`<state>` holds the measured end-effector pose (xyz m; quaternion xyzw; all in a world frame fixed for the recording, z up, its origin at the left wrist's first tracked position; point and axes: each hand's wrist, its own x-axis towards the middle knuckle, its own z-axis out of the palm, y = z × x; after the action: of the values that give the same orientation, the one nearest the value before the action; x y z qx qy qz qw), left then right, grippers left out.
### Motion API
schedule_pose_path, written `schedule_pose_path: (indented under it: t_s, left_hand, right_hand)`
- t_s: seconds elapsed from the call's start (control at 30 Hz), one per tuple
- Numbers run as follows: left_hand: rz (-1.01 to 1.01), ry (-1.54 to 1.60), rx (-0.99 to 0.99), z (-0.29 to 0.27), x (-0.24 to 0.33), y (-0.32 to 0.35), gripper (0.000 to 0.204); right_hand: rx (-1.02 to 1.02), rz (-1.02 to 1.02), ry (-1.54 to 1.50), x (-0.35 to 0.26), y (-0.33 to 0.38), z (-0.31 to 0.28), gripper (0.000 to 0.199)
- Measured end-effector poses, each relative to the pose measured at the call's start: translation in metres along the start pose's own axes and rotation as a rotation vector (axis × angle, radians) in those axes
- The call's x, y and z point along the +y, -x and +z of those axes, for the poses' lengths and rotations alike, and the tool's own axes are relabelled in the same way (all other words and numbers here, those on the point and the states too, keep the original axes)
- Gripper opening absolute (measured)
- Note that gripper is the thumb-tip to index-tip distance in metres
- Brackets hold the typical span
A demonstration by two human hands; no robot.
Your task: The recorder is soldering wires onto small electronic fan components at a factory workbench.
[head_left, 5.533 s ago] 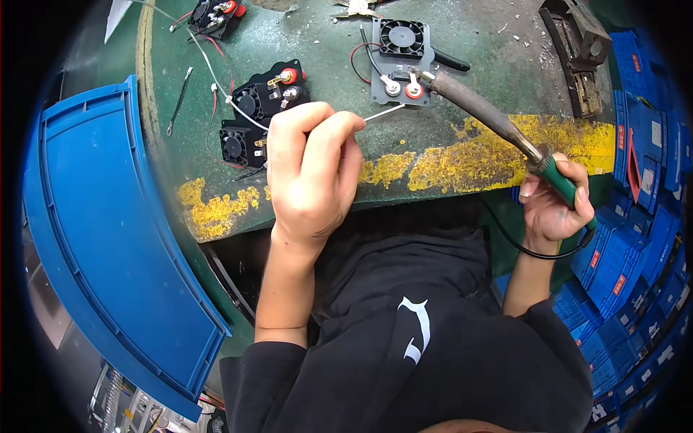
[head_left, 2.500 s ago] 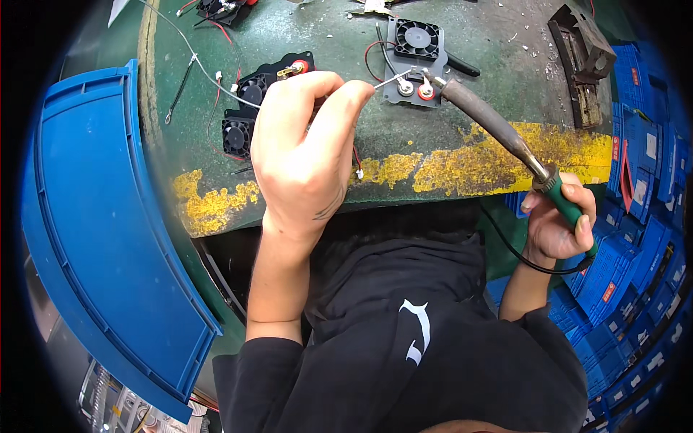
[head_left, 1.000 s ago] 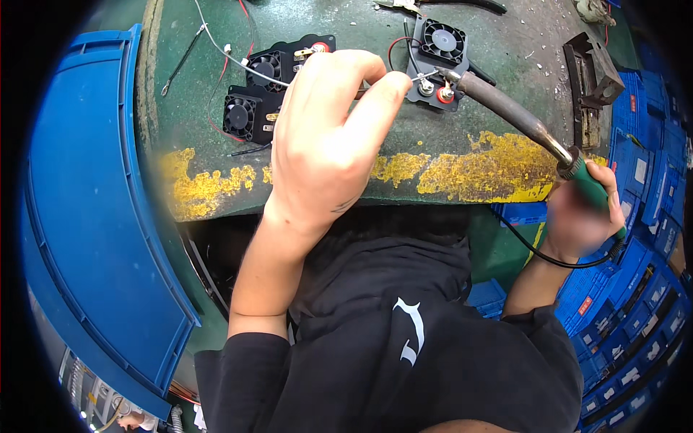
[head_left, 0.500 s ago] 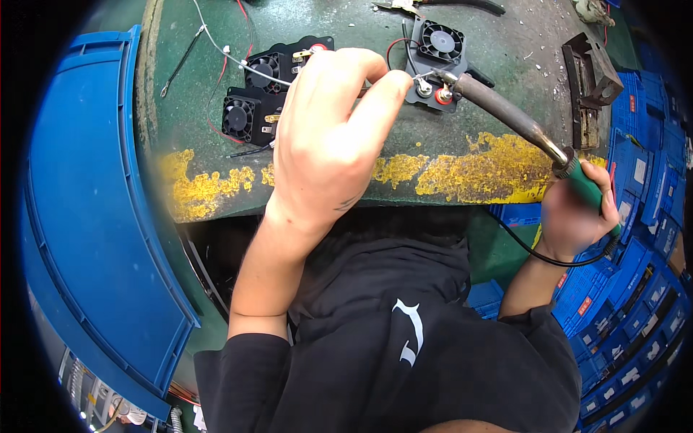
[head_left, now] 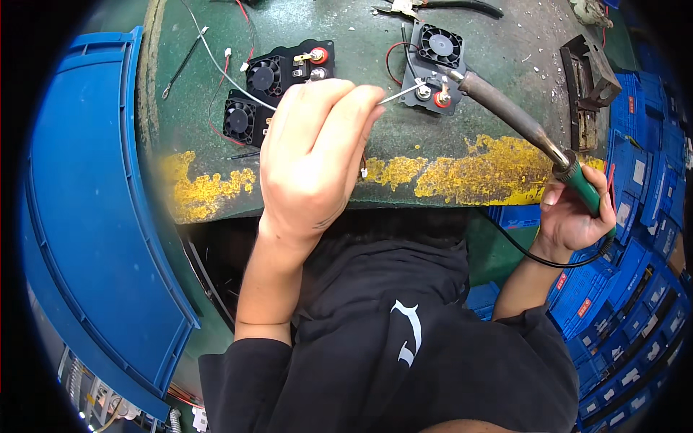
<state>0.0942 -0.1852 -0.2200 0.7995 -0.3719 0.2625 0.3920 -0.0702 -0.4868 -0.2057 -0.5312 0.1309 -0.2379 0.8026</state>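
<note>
Fan plate (head_left: 424,67), one grey flat sheet with notched edges, lies on the scuffed green workbench (head_left: 498,65) and carries one square black fan (head_left: 440,45) and two shiny metal posts, the right one ringed in red. Just left of the plate, two more finned fans (head_left: 263,76) sit on black plastic plates, partly covered by the left hand (head_left: 314,144), whose thumb and fingers pinch narrowly on one thin, pale wire (head_left: 399,94); its end reaches the plate's left post, though contact is unclear. Right and nearer the body, the right hand (head_left: 574,216) wraps the smooth green handle of one soldering iron (head_left: 505,112); its dull, rough grey barrel slants up to a tip over the plate's right side. Well right of the plate stands one brown, rusty-looking metal bracket (head_left: 599,90), and just beyond its far edge lies one black-handled hand tool (head_left: 462,7).
</note>
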Motion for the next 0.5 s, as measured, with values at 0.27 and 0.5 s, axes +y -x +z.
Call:
schedule_pose_path:
  t_s: [0.27,0.5]
  left_hand:
    - [0.046,-0.149,-0.143,-0.004,0.010,-0.006,0.023]
    - [-0.070,-0.149,-0.167,0.021,0.034,-0.004,0.026]
  right_hand:
    - [0.053,0.013,-0.141,0.019,-0.003,-0.022,0.057]
    - [0.091,-0.068,-0.213,0.035,-0.004,-0.033,0.058]
